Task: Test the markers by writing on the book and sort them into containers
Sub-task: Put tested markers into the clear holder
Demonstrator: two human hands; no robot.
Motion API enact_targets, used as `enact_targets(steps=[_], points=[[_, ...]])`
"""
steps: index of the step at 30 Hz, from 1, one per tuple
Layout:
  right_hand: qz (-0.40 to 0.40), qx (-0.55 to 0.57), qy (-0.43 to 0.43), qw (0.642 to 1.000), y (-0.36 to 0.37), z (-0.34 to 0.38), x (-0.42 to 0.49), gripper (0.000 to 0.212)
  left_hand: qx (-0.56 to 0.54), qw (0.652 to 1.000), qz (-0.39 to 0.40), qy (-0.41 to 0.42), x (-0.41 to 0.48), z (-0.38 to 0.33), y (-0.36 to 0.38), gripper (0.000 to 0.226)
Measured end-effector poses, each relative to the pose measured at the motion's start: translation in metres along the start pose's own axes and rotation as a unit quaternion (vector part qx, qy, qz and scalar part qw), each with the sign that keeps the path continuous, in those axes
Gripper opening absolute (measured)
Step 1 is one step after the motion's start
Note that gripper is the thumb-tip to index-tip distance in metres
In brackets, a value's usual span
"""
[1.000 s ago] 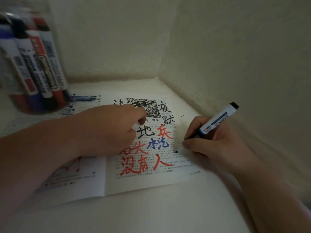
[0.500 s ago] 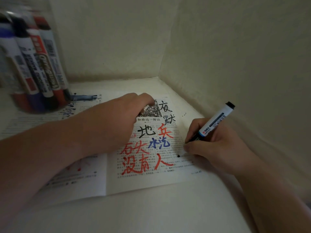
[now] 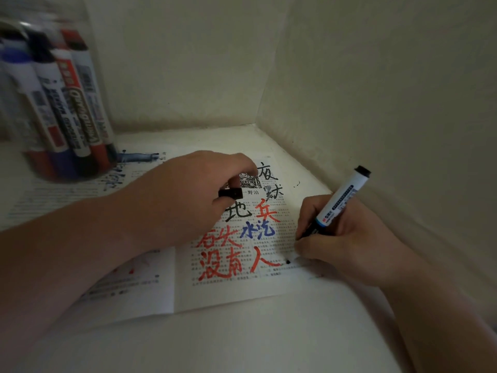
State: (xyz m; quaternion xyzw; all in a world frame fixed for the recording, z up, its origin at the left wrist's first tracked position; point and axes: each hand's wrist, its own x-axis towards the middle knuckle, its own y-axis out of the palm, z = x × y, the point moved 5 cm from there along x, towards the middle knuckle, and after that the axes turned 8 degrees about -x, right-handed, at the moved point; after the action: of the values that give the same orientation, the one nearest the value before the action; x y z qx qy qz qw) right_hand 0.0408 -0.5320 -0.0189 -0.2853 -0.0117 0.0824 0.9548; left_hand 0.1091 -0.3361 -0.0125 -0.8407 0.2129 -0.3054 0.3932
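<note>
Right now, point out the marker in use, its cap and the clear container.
marker [image 3: 343, 197]: head view, on the white barrel.
cap [image 3: 231, 193]: head view, on its black side.
clear container [image 3: 14, 133]: head view, on the bare lower-left wall.

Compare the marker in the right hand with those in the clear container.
The held marker tilts in the right hand, tip on the book; the container markers stand in the clear container, untouched. The held marker is uncapped, a black cap pinched in the left hand; the container markers look capped. The held marker's end is black; the container markers show blue, black and red. All have white printed barrels.
</note>
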Motion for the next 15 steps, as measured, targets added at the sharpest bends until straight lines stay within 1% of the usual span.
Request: enact_targets(steps=[2, 4, 6, 8, 9, 11, 13, 15], points=[[-0.014, -0.007, 0.004, 1.0, -0.003, -0.002, 0.002, 0.013, -0.014, 1.0, 0.001, 0.001, 0.0, -0.001, 0.0, 0.047], [-0.032, 0.035, 0.0, 0.999, -0.004, -0.003, 0.003, 0.01, -0.051, 0.999, 0.008, -0.005, 0.0, -0.002, 0.001, 0.05], [-0.072, 0.101, -0.025, 0.992, -0.006, -0.001, 0.005, 0.011, -0.117, 0.993, 0.019, -0.018, -0.001, -0.001, 0.003, 0.057], [-0.109, 0.116, -0.056, 0.986, -0.011, 0.008, 0.01, 0.011, -0.172, 0.984, 0.024, -0.036, -0.003, 0.001, 0.005, 0.063], [-0.114, 0.108, -0.065, 0.985, -0.013, 0.016, 0.014, 0.01, -0.188, 0.981, 0.023, -0.043, -0.003, 0.001, 0.004, 0.063], [-0.087, 0.095, -0.062, 0.99, -0.015, 0.037, 0.023, 0.012, -0.193, 0.979, 0.024, -0.055, -0.003, 0.001, 0.002, 0.061], [-0.043, 0.092, -0.055, 0.993, -0.015, 0.059, 0.035, 0.023, -0.197, 0.977, 0.024, -0.073, -0.003, 0.004, 0.0, 0.057], [-0.03, 0.013, -0.052, 0.998, -0.014, 0.077, 0.047, 0.024, -0.225, 0.97, 0.018, -0.092, -0.002, 0.008, -0.001, 0.056]])
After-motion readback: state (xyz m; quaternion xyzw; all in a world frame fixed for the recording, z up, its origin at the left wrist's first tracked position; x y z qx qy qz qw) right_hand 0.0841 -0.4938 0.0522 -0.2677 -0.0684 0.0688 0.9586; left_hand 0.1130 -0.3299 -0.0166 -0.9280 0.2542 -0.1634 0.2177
